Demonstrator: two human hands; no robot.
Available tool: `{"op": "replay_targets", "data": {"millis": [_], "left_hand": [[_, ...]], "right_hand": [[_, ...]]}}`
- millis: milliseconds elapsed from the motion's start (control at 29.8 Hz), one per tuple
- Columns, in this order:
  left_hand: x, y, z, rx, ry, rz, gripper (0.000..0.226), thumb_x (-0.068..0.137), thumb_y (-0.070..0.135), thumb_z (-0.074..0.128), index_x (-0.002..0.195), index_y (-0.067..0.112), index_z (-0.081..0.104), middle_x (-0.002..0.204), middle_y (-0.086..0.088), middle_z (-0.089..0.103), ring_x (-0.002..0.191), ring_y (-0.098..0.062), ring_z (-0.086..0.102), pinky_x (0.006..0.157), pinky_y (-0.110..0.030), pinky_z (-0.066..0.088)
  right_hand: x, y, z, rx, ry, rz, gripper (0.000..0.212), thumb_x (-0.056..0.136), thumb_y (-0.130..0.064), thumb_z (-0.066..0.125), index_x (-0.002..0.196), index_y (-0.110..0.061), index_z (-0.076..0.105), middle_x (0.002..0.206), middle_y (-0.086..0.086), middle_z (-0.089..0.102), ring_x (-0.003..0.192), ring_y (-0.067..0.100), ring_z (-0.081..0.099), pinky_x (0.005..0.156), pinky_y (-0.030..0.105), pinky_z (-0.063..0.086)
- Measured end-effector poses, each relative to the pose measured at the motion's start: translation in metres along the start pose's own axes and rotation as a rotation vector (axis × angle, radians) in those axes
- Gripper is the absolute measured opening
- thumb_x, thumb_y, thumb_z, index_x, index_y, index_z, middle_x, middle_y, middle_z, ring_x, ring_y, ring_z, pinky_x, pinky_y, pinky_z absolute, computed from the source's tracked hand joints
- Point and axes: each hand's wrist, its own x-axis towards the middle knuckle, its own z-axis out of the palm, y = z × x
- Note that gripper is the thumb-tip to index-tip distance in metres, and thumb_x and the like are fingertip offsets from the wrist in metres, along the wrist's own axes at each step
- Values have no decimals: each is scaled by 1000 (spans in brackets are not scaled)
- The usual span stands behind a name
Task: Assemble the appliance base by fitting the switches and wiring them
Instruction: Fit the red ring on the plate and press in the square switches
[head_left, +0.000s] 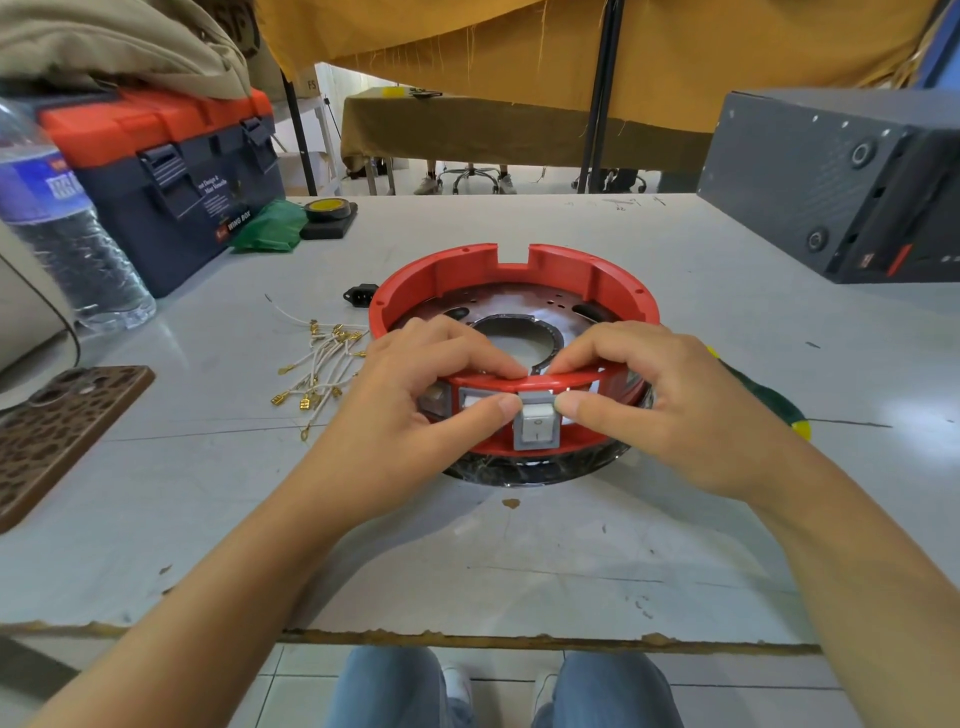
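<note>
At the bottom of the frame the chipped near edge of the grey table (519, 571) runs across, and both forearms reach up from it to the centre. There the left hand (410, 410) and the right hand (670, 410) grip the near wall of the red appliance base (514, 270), fingers curled over its rim and thumbs pressed against its outer face. Between the two thumb tips sits a grey-framed white rocker switch (537, 426) in its opening, each thumb touching its upper corner. Left of centre lies a loose bundle of white wires (322, 364) with brass terminals, and a small black socket (361, 293) beyond them. At the upper left stands an orange-lidded toolbox (171, 171), with a water bottle (57, 218) beside it.
</note>
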Motion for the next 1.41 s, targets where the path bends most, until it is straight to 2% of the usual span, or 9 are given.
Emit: {"op": "replay_targets", "data": {"millis": [369, 503, 637, 972, 1072, 1273, 1407], "left_hand": [[2, -1, 1, -41, 24, 57, 18, 81, 41, 58, 94, 35, 68, 94, 16, 65, 95, -18, 56, 87, -46, 42], [3, 0, 2, -80, 22, 51, 16, 79, 41, 59, 90, 34, 69, 91, 14, 65, 91, -17, 57, 82, -44, 44], [3, 2, 2, -103, 23, 29, 17, 77, 42, 59, 88, 34, 70, 89, 14, 65, 89, -18, 56, 80, -44, 44], [3, 2, 4, -119, 45, 5, 16, 75, 41, 59, 83, 33, 70, 87, 11, 62, 86, -18, 54, 75, -38, 43], [3, 2, 5, -120, 56, -6, 15, 74, 40, 59, 81, 33, 70, 84, 9, 62, 85, -19, 53, 73, -34, 42], [4, 2, 6, -135, 66, -8, 15, 73, 39, 60, 80, 32, 71, 80, 6, 62, 83, -22, 52, 73, -38, 42], [4, 2, 7, -138, 71, -17, 15, 73, 39, 59, 79, 31, 71, 80, 4, 62, 83, -20, 51, 72, -35, 42]], "right_hand": [[2, 0, 0, 34, -22, 23, 14, 80, -37, 58, 89, -29, 65, 88, -13, 63, 92, 5, 53, 76, 17, 42], [1, 1, 0, 48, -39, 47, 4, 88, -29, 64, 91, -28, 65, 91, -10, 63, 93, 6, 52, 78, 23, 43], [2, -1, 0, 45, -49, 63, 13, 82, -35, 59, 91, -28, 65, 91, -10, 63, 95, 7, 53, 82, 26, 45], [2, -3, 0, 63, -42, 46, 4, 88, -21, 64, 91, -21, 66, 91, -2, 64, 93, 16, 56, 83, 37, 47], [3, -4, 0, 71, -45, 53, 6, 87, -23, 63, 91, -20, 66, 91, -2, 64, 92, 14, 56, 81, 36, 47], [4, -4, 1, 77, -43, 54, 7, 86, -21, 63, 92, -18, 66, 90, -3, 65, 90, 13, 57, 80, 35, 48], [4, -4, 1, 83, -37, 51, 6, 86, -20, 63, 91, -17, 66, 89, -3, 65, 90, 13, 57, 79, 34, 48]]}}
